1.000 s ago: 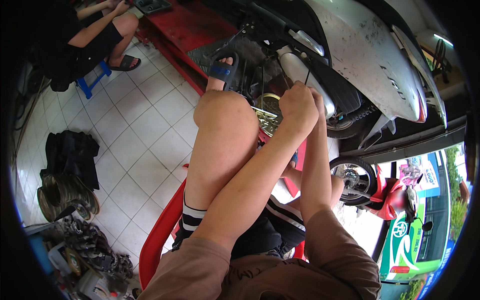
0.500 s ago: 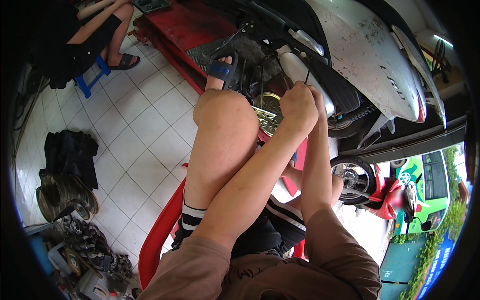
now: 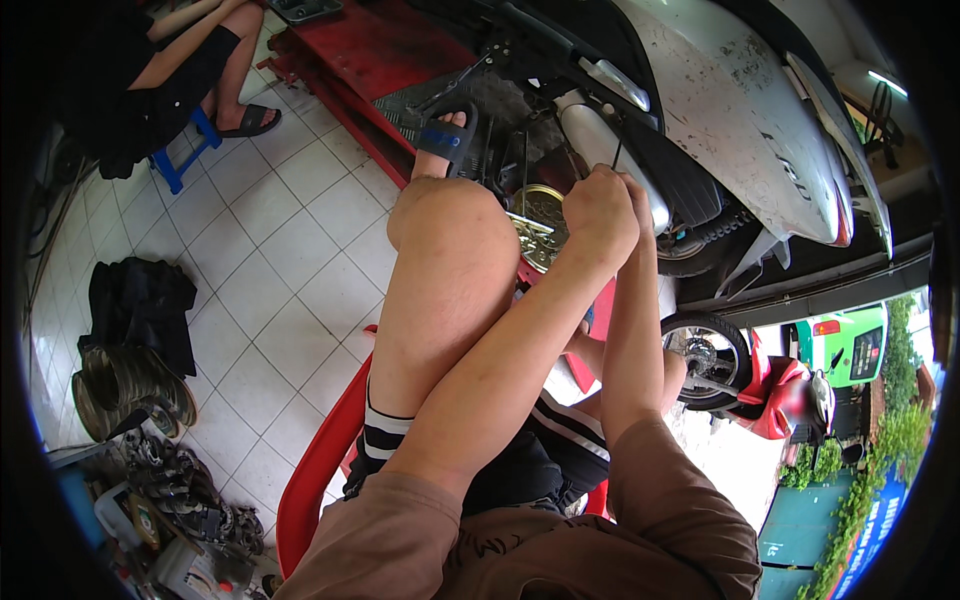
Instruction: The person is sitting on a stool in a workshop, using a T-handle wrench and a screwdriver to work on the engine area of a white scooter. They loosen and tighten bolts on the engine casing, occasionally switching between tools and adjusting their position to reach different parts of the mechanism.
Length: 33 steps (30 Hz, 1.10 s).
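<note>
My left hand [image 3: 600, 212] is closed, fingers curled, in front of the motorcycle's silver exhaust [image 3: 585, 128]. Pressed against it on the right is my right hand [image 3: 641, 203], also closed and partly hidden behind the left. A thin dark rod [image 3: 617, 152] sticks up from between the two fists; its lower end is covered. Another slim rod [image 3: 573, 165] shows just left of the knuckles, and I cannot tell whether it is held. Left of my hands, below them, lies a round gold-coloured dish [image 3: 543, 203] with shiny gold metal pieces [image 3: 532, 228].
The motorcycle's scratched silver side panel [image 3: 735, 100] leans in at the upper right above a red lift platform [image 3: 375, 50]. I sit on a red chair [image 3: 315, 470]. Another person sits on a blue stool [image 3: 185, 160]. Used parts [image 3: 190, 490] lie lower left; a red motorbike [image 3: 765, 395] stands right.
My hands have shifted very slightly right, still together around the rod. Outside, the green vehicle in the background has moved on, so less of it shows.
</note>
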Each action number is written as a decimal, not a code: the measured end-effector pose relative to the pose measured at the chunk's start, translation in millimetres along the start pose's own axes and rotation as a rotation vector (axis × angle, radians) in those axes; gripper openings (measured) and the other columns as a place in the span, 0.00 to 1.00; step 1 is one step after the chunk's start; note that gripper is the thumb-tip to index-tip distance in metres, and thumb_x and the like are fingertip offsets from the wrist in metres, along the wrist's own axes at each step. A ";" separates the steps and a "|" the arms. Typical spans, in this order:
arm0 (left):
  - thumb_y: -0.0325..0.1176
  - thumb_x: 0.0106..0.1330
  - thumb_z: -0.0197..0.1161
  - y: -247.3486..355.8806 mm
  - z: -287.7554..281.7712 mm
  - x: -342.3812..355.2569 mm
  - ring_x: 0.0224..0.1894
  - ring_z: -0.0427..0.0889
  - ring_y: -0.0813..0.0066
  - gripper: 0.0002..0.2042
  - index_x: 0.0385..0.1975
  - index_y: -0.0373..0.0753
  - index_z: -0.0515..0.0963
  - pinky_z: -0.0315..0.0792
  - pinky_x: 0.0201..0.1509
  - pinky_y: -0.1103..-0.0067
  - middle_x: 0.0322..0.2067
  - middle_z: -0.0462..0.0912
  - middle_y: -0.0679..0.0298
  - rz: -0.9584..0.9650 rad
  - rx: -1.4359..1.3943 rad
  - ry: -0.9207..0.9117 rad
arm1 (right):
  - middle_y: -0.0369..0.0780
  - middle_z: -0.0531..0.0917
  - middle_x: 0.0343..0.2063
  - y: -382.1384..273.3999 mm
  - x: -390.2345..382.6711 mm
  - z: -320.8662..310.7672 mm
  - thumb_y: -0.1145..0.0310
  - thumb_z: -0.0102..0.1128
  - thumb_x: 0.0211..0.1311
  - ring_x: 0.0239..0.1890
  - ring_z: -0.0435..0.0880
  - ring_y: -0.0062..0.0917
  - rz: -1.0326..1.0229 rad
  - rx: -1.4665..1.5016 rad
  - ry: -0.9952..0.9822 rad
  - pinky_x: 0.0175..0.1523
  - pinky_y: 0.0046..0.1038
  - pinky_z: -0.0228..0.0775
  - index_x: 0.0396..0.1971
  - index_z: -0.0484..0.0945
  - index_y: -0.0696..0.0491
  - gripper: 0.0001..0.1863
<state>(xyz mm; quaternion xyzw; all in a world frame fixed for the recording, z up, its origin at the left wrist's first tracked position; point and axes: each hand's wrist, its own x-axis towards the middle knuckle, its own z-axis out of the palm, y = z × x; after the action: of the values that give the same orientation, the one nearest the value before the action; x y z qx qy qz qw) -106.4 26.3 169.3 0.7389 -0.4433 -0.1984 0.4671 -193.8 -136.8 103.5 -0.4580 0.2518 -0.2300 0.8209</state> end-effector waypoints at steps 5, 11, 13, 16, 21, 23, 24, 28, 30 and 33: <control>0.30 0.55 0.62 3.6 1.2 -3.0 0.41 0.85 0.68 0.05 0.30 0.39 0.80 0.78 0.42 0.78 0.36 0.81 0.63 -0.044 0.070 0.066 | 0.41 0.82 0.38 4.1 -0.7 3.4 0.67 0.50 0.61 0.41 0.79 0.28 0.000 0.029 -0.008 0.50 0.30 0.70 0.43 0.75 0.58 0.14; 0.30 0.57 0.61 3.6 3.6 -3.6 0.40 0.85 0.69 0.04 0.29 0.39 0.80 0.79 0.41 0.78 0.35 0.81 0.63 -0.042 0.058 0.090 | 0.41 0.82 0.38 5.8 -2.9 7.8 0.66 0.50 0.62 0.41 0.79 0.28 -0.001 0.037 -0.010 0.50 0.30 0.70 0.43 0.75 0.58 0.14; 0.30 0.57 0.61 3.4 4.0 -3.3 0.40 0.85 0.69 0.04 0.30 0.39 0.79 0.79 0.40 0.78 0.35 0.81 0.63 -0.042 0.061 0.083 | 0.41 0.82 0.38 6.5 -3.6 8.4 0.65 0.50 0.62 0.41 0.79 0.28 -0.002 0.042 -0.009 0.50 0.30 0.70 0.43 0.75 0.58 0.14; 0.30 0.56 0.63 3.6 2.8 -3.2 0.40 0.85 0.69 0.06 0.31 0.38 0.79 0.79 0.40 0.79 0.36 0.82 0.62 -0.038 0.061 0.066 | 0.41 0.82 0.38 6.3 -4.4 9.0 0.65 0.50 0.63 0.41 0.80 0.28 -0.009 0.053 -0.008 0.50 0.30 0.70 0.43 0.75 0.58 0.14; 0.31 0.54 0.65 4.0 3.3 -0.6 0.41 0.85 0.68 0.08 0.33 0.37 0.78 0.79 0.41 0.79 0.37 0.82 0.61 -0.061 0.057 0.047 | 0.41 0.82 0.37 7.9 -5.1 12.1 0.64 0.51 0.63 0.41 0.80 0.28 -0.014 0.066 -0.008 0.50 0.30 0.70 0.44 0.75 0.58 0.15; 0.31 0.54 0.65 4.3 1.3 -3.2 0.41 0.85 0.67 0.09 0.33 0.37 0.77 0.79 0.41 0.78 0.36 0.82 0.60 -0.036 0.069 0.059 | 0.41 0.82 0.37 8.1 -4.6 12.9 0.64 0.51 0.63 0.41 0.80 0.28 -0.018 0.071 -0.012 0.50 0.30 0.70 0.44 0.75 0.57 0.15; 0.31 0.54 0.65 4.1 0.0 -4.1 0.41 0.85 0.67 0.10 0.34 0.36 0.77 0.79 0.41 0.78 0.35 0.83 0.60 -0.025 0.075 0.066 | 0.41 0.82 0.37 8.6 -4.1 13.4 0.64 0.51 0.64 0.41 0.80 0.28 -0.019 0.073 -0.014 0.50 0.30 0.70 0.44 0.75 0.57 0.15; 0.30 0.54 0.64 2.5 1.4 -2.4 0.40 0.85 0.66 0.12 0.37 0.34 0.75 0.79 0.41 0.76 0.35 0.83 0.58 -0.020 0.038 0.076 | 0.41 0.82 0.37 10.1 -2.4 14.1 0.63 0.51 0.64 0.41 0.80 0.28 -0.020 0.083 -0.022 0.49 0.30 0.71 0.44 0.75 0.57 0.15; 0.30 0.54 0.64 4.8 6.7 -3.2 0.40 0.85 0.66 0.13 0.38 0.33 0.74 0.79 0.41 0.76 0.35 0.83 0.57 -0.006 0.006 0.073 | 0.41 0.82 0.37 7.4 -8.2 7.2 0.63 0.51 0.64 0.40 0.80 0.28 -0.036 0.083 -0.004 0.49 0.30 0.71 0.44 0.75 0.57 0.15; 0.30 0.54 0.64 7.5 7.5 -3.9 0.40 0.85 0.65 0.14 0.37 0.31 0.73 0.79 0.41 0.75 0.35 0.82 0.54 -0.010 -0.029 0.039 | 0.41 0.82 0.37 5.5 -10.9 7.9 0.63 0.51 0.65 0.40 0.80 0.28 -0.047 0.094 0.006 0.49 0.30 0.71 0.44 0.75 0.57 0.15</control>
<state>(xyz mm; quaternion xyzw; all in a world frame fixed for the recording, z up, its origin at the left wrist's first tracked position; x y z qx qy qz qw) -117.3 24.4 171.7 0.7380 -0.4273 -0.1929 0.4853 -196.4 -122.6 104.5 -0.4241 0.2325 -0.2621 0.8351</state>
